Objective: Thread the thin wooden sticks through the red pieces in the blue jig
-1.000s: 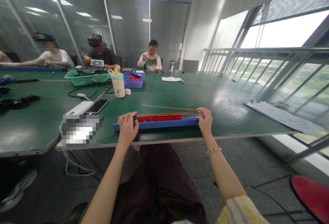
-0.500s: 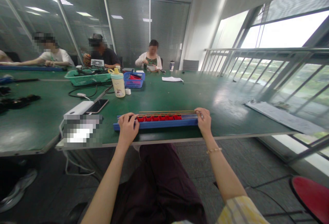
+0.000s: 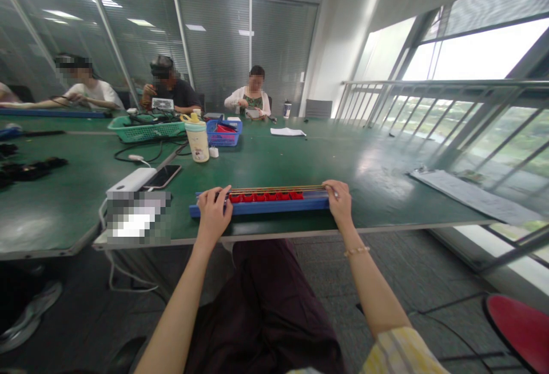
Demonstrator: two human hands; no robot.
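A long blue tray (image 3: 274, 208) lies along the table's near edge, with a row of several red pieces (image 3: 266, 197) in it. Thin yellowish strips (image 3: 278, 189) stretch lengthwise just above the red pieces. At the tray's left end, my left hand (image 3: 214, 211) has its fingers curled round the strips' ends, thumb on the near side. My right hand (image 3: 339, 199) pinches the strips' other ends over the tray's right end. Fingertips of both hands are partly hidden.
On the green table (image 3: 326, 162) are a cup (image 3: 198, 144), a blue basket (image 3: 223, 138), a green basket (image 3: 146, 130), a phone (image 3: 163, 176), a white power bank (image 3: 131, 180) with cables, and a clipboard (image 3: 467, 194) at right. Several people sit across the table.
The strips sit slightly closer together and lower over the tray. My right hand has shifted a little left; my left hand has barely moved.
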